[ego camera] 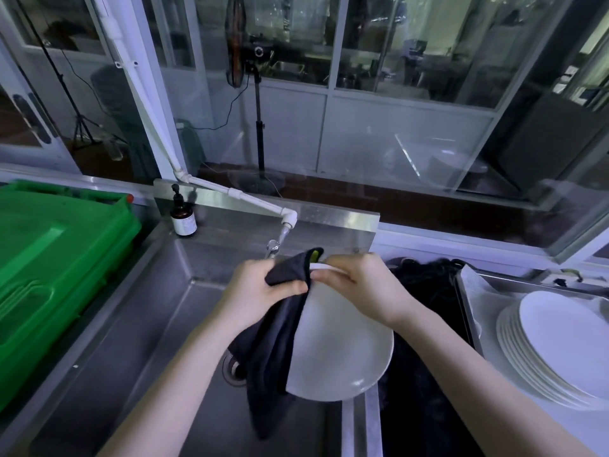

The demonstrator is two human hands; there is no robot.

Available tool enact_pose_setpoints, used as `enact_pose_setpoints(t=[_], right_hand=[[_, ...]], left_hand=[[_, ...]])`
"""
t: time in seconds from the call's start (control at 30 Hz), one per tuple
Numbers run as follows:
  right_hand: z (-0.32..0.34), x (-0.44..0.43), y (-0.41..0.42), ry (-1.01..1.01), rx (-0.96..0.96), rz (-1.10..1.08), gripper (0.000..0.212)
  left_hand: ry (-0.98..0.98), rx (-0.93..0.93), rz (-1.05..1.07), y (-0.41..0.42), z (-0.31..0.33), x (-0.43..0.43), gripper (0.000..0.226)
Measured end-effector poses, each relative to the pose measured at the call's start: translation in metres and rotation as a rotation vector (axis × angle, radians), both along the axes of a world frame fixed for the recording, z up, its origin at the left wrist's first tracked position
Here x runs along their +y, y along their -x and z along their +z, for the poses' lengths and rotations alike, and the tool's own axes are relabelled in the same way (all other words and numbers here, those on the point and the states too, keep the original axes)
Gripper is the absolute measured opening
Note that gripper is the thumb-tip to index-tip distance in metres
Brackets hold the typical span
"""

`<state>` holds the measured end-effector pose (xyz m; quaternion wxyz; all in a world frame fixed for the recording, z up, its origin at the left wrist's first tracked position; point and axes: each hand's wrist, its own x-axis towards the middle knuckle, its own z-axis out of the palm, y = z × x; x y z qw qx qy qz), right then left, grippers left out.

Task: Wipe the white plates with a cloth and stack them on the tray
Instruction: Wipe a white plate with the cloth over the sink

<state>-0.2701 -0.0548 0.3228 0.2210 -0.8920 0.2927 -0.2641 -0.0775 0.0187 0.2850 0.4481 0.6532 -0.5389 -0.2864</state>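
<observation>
I hold a white plate tilted over the steel sink. My right hand grips its far rim. My left hand grips a dark cloth against the plate's left edge, and the cloth hangs down over that side into the sink. A stack of several white plates lies on the metal tray at the right.
A green plastic crate sits left of the sink. A white pipe tap and a brown pump bottle stand behind it. A dark basin lies between sink and tray. Glass partitions rise behind.
</observation>
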Motion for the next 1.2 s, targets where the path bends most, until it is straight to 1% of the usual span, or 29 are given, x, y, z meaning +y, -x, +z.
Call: enact_pose_setpoints(t=[0.03, 0.07, 0.1, 0.13, 0.2, 0.23, 0.27, 0.3, 0.37, 0.4, 0.47, 0.5, 0.53, 0.57, 0.6, 0.63, 0.67, 0.73, 0.77, 0.8, 0.83, 0.9, 0.93, 0.97, 1.0, 1.07, 1.13, 1.2], right_hand=[[0.001, -0.001, 0.002, 0.007, -0.005, -0.013, 0.047], [0.002, -0.002, 0.005, -0.011, -0.038, -0.071, 0.049], [0.002, -0.001, 0.008, -0.060, -0.119, -0.166, 0.051], [-0.001, 0.003, 0.008, -0.136, -0.247, -0.288, 0.054], [-0.013, 0.020, -0.005, -0.306, -0.585, -0.558, 0.054], [-0.022, 0.031, -0.015, -0.402, -0.732, -0.673, 0.053], [-0.032, 0.040, -0.024, -0.490, -0.814, -0.745, 0.052], [-0.042, 0.045, -0.028, -0.545, -0.822, -0.759, 0.050], [-0.049, 0.044, -0.020, -0.557, -0.666, -0.656, 0.045], [-0.046, 0.037, -0.010, -0.525, -0.592, -0.577, 0.039], [-0.030, 0.015, 0.008, -0.470, -0.499, -0.400, 0.022], [-0.019, 0.005, 0.015, -0.446, -0.437, -0.309, 0.023], [-0.009, -0.005, 0.016, -0.398, -0.308, -0.231, 0.027], [0.001, -0.009, 0.013, -0.322, -0.129, -0.168, 0.030], [0.008, -0.011, 0.008, -0.233, 0.042, -0.105, 0.033], [0.011, -0.010, 0.003, -0.165, 0.153, -0.047, 0.036], [0.012, -0.007, 0.000, -0.154, 0.172, -0.006, 0.042], [0.012, -0.002, 0.004, -0.169, 0.067, -0.020, 0.052], [0.011, 0.000, 0.007, -0.187, -0.006, -0.090, 0.055], [0.009, 0.004, 0.009, -0.241, -0.115, -0.179, 0.055], [0.005, 0.010, 0.008, -0.347, -0.272, -0.289, 0.054], [-0.011, 0.026, -0.007, -0.623, -0.693, -0.558, 0.048], [-0.021, 0.036, -0.017, -0.734, -0.833, -0.679, 0.045], [-0.031, 0.045, -0.025, -0.804, -0.890, -0.748, 0.042], [-0.037, 0.051, -0.028, -0.846, -0.881, -0.747, 0.039], [-0.038, 0.050, -0.020, -0.846, -0.760, -0.627, 0.033], [-0.026, 0.033, 0.000, -0.713, -0.624, -0.468, 0.025], [-0.002, 0.011, 0.015, -0.574, -0.472, -0.303, 0.010]], left_hand=[[0.014, 0.030, 0.012, 0.002, -0.002, 0.000, 0.021], [0.034, 0.112, 0.097, 0.003, -0.006, 0.002, 0.019], [0.051, 0.238, 0.231, 0.004, -0.010, 0.004, 0.015], [0.045, 0.405, 0.379, 0.007, -0.016, 0.006, 0.015], [-0.008, 0.801, 0.625, 0.021, -0.024, 0.009, 0.022], [-0.046, 0.917, 0.718, 0.028, -0.026, 0.010, 0.026], [-0.062, 0.948, 0.777, 0.032, -0.026, 0.011, 0.028], [-0.050, 0.940, 0.792, 0.032, -0.028, 0.013, 0.028], [0.024, 0.892, 0.755, 0.021, -0.026, 0.017, 0.021], [0.052, 0.841, 0.726, 0.014, -0.025, 0.019, 0.019], [0.075, 0.671, 0.649, -0.001, -0.022, 0.022, 0.020], [0.074, 0.549, 0.588, -0.006, -0.020, 0.021, 0.021], [0.073, 0.411, 0.512, -0.009, -0.018, 0.019, 0.023], [0.075, 0.282, 0.419, -0.009, -0.014, 0.017, 0.024], [0.082, 0.185, 0.314, -0.007, -0.011, 0.014, 0.023], [0.085, 0.121, 0.219, -0.005, -0.007, 0.012, 0.020], [0.084, 0.087, 0.150, -0.003, -0.004, 0.010, 0.018], [0.092, 0.108, 0.131, -0.003, -0.003, 0.009, 0.017], [0.102, 0.180, 0.174, -0.003, -0.003, 0.010, 0.014], [0.100, 0.303, 0.249, -0.004, -0.006, 0.011, 0.011], [0.080, 0.464, 0.344, -0.002, -0.010, 0.011, 0.012], [-0.018, 0.801, 0.556, 0.010, -0.017, 0.012, 0.021], [-0.069, 0.909, 0.654, 0.019, -0.019, 0.012, 0.025], [-0.093, 0.954, 0.720, 0.024, -0.022, 0.012, 0.027], [-0.093, 0.950, 0.745, 0.026, -0.025, 0.013, 0.027], [-0.052, 0.902, 0.731, 0.019, -0.027, 0.017, 0.022], [-0.008, 0.859, 0.673, 0.009, -0.025, 0.022, 0.019], [-0.003, 0.718, 0.585, 0.003, -0.021, 0.023, 0.021]])
